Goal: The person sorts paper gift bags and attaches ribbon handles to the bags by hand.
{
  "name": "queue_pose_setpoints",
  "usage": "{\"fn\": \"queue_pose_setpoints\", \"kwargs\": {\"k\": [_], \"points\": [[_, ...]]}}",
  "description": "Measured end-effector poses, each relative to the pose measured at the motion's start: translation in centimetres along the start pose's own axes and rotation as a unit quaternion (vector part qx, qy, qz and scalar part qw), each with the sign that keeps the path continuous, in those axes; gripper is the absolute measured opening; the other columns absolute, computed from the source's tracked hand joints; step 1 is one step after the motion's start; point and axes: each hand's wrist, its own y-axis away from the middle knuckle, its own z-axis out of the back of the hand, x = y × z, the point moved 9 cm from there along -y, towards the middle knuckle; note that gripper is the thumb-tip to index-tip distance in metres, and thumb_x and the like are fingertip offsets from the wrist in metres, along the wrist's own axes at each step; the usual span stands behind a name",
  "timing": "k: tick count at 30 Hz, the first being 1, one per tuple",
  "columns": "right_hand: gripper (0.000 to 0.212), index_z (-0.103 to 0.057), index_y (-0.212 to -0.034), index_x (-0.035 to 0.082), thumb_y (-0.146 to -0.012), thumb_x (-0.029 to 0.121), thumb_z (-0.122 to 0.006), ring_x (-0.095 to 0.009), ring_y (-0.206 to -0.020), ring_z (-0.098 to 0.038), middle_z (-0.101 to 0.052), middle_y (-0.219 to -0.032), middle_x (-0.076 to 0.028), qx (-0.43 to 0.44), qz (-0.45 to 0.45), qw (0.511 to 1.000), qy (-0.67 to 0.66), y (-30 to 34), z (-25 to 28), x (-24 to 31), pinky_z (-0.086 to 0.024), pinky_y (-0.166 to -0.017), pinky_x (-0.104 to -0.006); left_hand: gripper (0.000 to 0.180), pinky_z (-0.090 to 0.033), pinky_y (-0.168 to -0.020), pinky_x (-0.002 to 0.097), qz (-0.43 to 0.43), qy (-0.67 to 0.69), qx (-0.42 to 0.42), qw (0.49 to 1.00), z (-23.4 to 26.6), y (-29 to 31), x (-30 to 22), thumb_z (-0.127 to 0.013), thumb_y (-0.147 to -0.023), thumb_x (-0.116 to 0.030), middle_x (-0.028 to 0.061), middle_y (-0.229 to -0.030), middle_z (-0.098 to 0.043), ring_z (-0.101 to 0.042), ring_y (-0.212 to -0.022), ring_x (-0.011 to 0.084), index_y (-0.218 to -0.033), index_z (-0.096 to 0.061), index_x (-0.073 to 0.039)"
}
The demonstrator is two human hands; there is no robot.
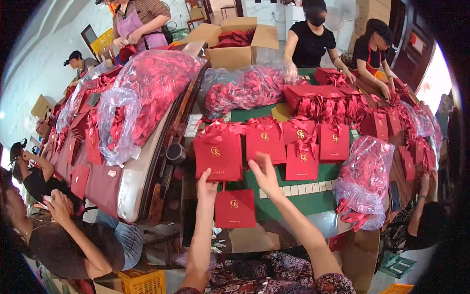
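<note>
Surely, in the head view the left hand pinches the lower edge of a red bag stack, left of the green mat; the right hand, loosely spread, perhaps touches the neighbouring bags. Better keep gripped edges level, ribbons untangled.

The wearer is dressed in a busy printed garment, its dark ground scattered with dense, curling motifs in wine red and a paler, greyish tone. The right sleeve is of the same cloth and ends in a loose edge around the elbow; only a sliver of the left sleeve shows. Both forearms are bare and slim, the left hand and right hand bare too, with slender fingers.
</note>
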Motion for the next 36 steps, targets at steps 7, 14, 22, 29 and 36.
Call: {"fn": "queue_pose_setpoints", "kwargs": {"k": [7, 14, 22, 29, 36], "points": [[0.022, -0.058, -0.113, 0.003, -0.094, 0.009, -0.066, -0.011, -0.095, -0.061, -0.062, -0.103, -0.004, -0.019, -0.018, 0.998, 0.055, 10.0, 7.1, -2.8, -0.054, -0.078, -0.0260, 0.034, -0.051, -0.078, 0.0322, -0.016, 0.007, 0.001, 1.000, 0.0, -6.4, 1.3, -0.076, -0.084, -0.015, 0.0000, -0.112, -0.067, -0.063, -0.099, 0.0168, -0.116, -0.064, -0.014], [0.016, -0.060, -0.108, 0.002, -0.094, 0.007, -0.065, -0.007, -0.089, -0.061, -0.064, -0.098, -0.001, -0.048, -0.097, 0.993, 0.047, 15.9, 11.9, -4.7, -0.052, -0.073, -0.0228, 0.034, -0.048, -0.067, 0.0270, 0.020, -0.095, -0.053, 0.994, 2.3, -8.6, 3.9, -0.081, -0.079, -0.016, -0.0028, -0.104, -0.069, -0.064, -0.087, 0.0133, -0.109, -0.065, -0.018], [0.013, -0.063, -0.105, 0.002, -0.093, 0.008, -0.064, -0.008, -0.086, -0.062, -0.066, -0.095, -0.002, -0.083, -0.114, 0.986, 0.084, 18.9, 13.6, -5.5, -0.054, -0.073, -0.0248, 0.056, -0.048, -0.087, 0.0413, 0.009, -0.283, -0.059, 0.957, 2.8, -8.6, 3.6, -0.080, -0.080, -0.036, 0.0006, -0.126, -0.062, -0.059, -0.111, 0.0191, -0.128, -0.057, -0.016], [0.012, -0.064, -0.104, 0.002, -0.093, 0.008, -0.064, -0.011, -0.079, -0.062, -0.066, -0.090, -0.006, -0.142, -0.070, 0.980, 0.117, 18.6, 16.6, -4.1, -0.051, -0.066, -0.0253, 0.070, -0.047, -0.095, 0.0382, -0.147, -0.356, -0.074, 0.920, 2.1, -8.3, 0.7, -0.083, -0.079, -0.030, 0.0099, -0.128, -0.060, -0.059, -0.113, 0.0231, -0.135, -0.052, -0.002], [0.031, -0.056, -0.116, 0.000, -0.093, 0.018, -0.065, -0.030, -0.074, -0.062, -0.061, -0.088, -0.017, -0.208, 0.037, 0.907, 0.363, 11.8, 22.5, 0.1, -0.051, -0.067, -0.0391, 0.094, -0.038, -0.109, 0.0403, -0.174, -0.381, -0.097, 0.903, 1.8, -7.4, 1.5, -0.080, -0.082, -0.028, 0.0206, -0.148, -0.038, -0.044, -0.131, 0.0295, -0.149, -0.022, 0.004]]}}
